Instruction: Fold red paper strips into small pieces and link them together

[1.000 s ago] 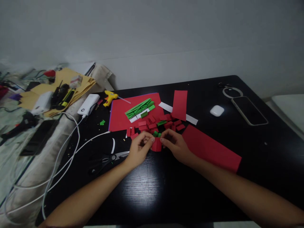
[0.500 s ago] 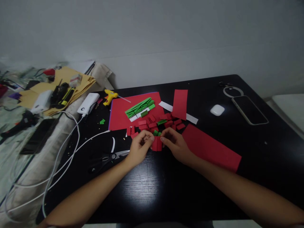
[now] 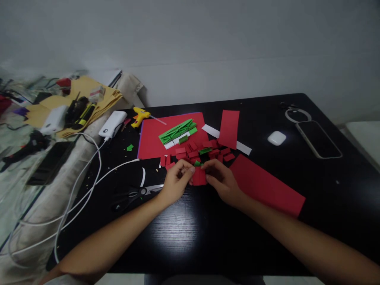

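Between my two hands is a small folded piece of red paper [image 3: 199,177], creased down its length. My left hand [image 3: 179,178] pinches its left side between thumb and fingers. On the other side, my right hand [image 3: 221,180] has thumb and fingertips closed at its right edge. Just beyond lies a pile of small folded red paper pieces [image 3: 192,154], with a few green pieces [image 3: 205,151] among them. Behind the pile, a row of folded green paper [image 3: 179,131] rests on a red sheet [image 3: 148,138].
Black-handled scissors [image 3: 139,192] lie left of my left hand. A yellow glue gun [image 3: 139,116], white power bank [image 3: 113,124] and cables are farther left. Red paper sheets [image 3: 267,186], an earbud case [image 3: 276,138] and a phone [image 3: 319,139] lie to the right.
The view has shifted slightly, moving the table's things a little to the right. Both hands stay at the red piece; its centre gap looks narrower, and my right thumb sits lower on its edge.
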`<state>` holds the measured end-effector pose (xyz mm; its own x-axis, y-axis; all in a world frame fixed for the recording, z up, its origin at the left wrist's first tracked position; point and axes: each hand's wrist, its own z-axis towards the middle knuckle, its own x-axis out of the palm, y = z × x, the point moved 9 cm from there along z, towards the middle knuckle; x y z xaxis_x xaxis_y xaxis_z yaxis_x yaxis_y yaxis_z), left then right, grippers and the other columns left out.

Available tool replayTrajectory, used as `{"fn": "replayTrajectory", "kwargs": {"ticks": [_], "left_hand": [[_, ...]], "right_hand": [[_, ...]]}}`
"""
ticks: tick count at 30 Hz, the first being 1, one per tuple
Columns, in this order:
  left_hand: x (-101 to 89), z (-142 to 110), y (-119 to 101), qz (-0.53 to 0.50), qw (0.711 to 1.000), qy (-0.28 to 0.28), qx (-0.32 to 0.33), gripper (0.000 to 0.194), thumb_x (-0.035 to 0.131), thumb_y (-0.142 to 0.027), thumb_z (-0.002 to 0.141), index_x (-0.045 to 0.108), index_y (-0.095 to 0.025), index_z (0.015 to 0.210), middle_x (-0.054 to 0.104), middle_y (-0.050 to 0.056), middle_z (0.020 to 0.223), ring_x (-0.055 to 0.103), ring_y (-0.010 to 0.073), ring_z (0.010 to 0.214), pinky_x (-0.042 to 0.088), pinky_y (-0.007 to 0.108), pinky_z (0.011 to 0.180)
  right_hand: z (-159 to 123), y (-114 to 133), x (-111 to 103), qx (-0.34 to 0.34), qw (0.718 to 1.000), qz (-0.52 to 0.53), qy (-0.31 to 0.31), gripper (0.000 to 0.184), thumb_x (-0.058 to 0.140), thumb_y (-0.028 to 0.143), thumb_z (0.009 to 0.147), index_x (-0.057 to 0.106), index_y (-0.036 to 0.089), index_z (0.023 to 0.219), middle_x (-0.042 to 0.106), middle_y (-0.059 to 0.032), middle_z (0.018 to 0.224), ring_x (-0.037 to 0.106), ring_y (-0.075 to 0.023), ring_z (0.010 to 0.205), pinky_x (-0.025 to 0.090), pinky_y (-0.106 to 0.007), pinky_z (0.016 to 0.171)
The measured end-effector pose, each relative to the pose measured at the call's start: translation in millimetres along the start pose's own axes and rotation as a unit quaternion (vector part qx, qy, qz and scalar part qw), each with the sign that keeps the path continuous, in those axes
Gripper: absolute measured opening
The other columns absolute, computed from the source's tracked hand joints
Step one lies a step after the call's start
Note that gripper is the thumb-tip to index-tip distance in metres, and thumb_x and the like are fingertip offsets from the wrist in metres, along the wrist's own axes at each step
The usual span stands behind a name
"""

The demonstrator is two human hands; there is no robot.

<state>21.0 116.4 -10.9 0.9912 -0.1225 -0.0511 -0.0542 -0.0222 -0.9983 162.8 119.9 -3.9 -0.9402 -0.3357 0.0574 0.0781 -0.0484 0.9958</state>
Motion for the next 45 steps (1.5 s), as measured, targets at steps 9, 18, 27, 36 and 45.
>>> {"fn": "replayTrajectory", "kwargs": {"ticks": [9,18,27,36,45], "left_hand": [[4.0,2,1,-0.043,0.999,0.022,0.014,0.021,0.053,-0.036,0.097,0.059,-0.018,0.108,0.059,-0.003,0.070,0.060,0.0119,0.058,0.048,0.025,0.059],[3.6,2,-4,-0.041,0.999,0.014,0.030,0.018,0.063,-0.029,0.089,0.061,-0.017,0.103,0.060,0.000,0.084,0.059,0.0080,0.060,0.049,0.022,0.058],[1.9,2,-3,-0.026,0.999,0.002,0.037,0.011,0.060,-0.024,0.090,0.061,-0.016,0.097,0.062,-0.001,0.074,0.060,0.0104,0.060,0.047,0.023,0.058],[3.2,2,6,-0.035,0.999,0.005,0.015,0.017,0.067,-0.030,0.089,0.057,-0.019,0.098,0.057,-0.004,0.072,0.057,0.0091,0.060,0.044,0.021,0.059],[-3.3,1,-1,-0.028,0.998,-0.035,0.036,0.021,0.061,-0.038,0.093,0.051,-0.020,0.089,0.055,-0.004,0.075,0.057,0.0082,0.061,0.046,0.020,0.058]], "right_hand": [[3,-7,-9,0.024,0.998,-0.019,-0.049,0.012,0.065,0.030,0.087,0.065,0.022,0.096,0.068,-0.0024,0.090,0.065,-0.0168,0.083,0.052,-0.029,0.075],[5,-13,-16,0.040,0.995,-0.025,-0.084,0.015,0.069,0.035,0.084,0.068,0.021,0.091,0.069,-0.0015,0.083,0.063,-0.0153,0.072,0.052,-0.027,0.064],[5,-13,-9,0.031,0.998,0.021,-0.046,0.012,0.074,0.031,0.081,0.071,0.023,0.090,0.075,-0.0033,0.091,0.071,-0.0186,0.085,0.057,-0.033,0.080],[5,-18,-10,0.046,0.997,0.036,-0.057,0.032,0.080,0.032,0.077,0.068,0.025,0.106,0.074,-0.0037,0.099,0.070,-0.0188,0.093,0.057,-0.032,0.083],[5,-26,-9,0.074,0.996,0.004,-0.053,0.032,0.080,0.035,0.075,0.070,0.022,0.102,0.075,-0.0040,0.093,0.071,-0.0194,0.086,0.057,-0.033,0.079]]}}
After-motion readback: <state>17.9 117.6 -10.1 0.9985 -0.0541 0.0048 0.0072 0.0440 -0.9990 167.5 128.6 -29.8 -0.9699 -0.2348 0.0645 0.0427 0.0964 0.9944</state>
